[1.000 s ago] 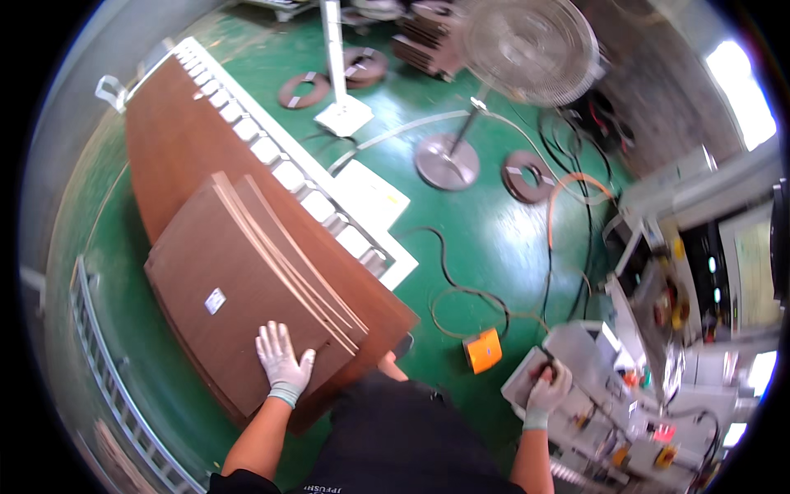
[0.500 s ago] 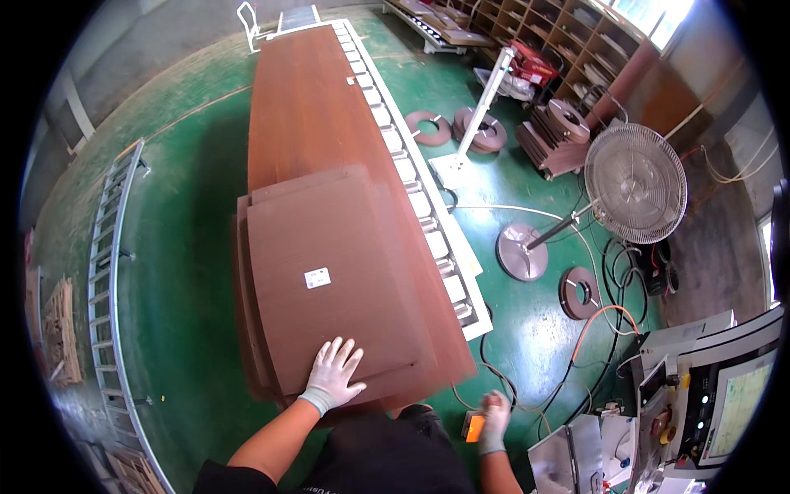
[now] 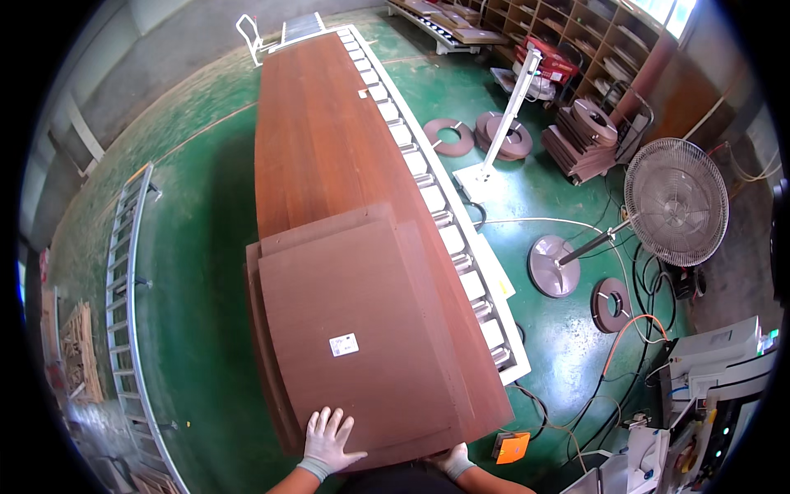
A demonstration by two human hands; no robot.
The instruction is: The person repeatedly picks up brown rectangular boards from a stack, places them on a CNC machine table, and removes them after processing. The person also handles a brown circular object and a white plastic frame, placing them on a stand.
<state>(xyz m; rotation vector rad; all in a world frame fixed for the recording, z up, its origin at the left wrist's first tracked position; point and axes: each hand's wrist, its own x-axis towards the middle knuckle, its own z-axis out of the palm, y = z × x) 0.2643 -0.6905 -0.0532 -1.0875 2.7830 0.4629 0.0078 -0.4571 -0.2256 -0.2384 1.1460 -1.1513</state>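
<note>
A stack of brown wooden panels [image 3: 362,329] lies on a long brown board [image 3: 321,140] that runs away from me along a roller conveyor [image 3: 436,206]. A small white label [image 3: 344,344] is stuck on the top panel. My left hand [image 3: 327,440], in a white glove, lies flat with fingers spread on the near edge of the top panel. My right hand [image 3: 453,459], also gloved, grips the near right edge of the stack, its fingers curled under the boards.
A standing fan [image 3: 671,202] and its round base [image 3: 553,266] are to the right on the green floor. Rolls of edge banding [image 3: 494,133], cables, an orange box [image 3: 512,446] and a white machine [image 3: 712,370] lie right. A metal rack [image 3: 123,280] runs along the left.
My view has swung left from the machine to the boards. My right hand has come from the machine side to the near edge of the stack; the left hand stays on the top panel.
</note>
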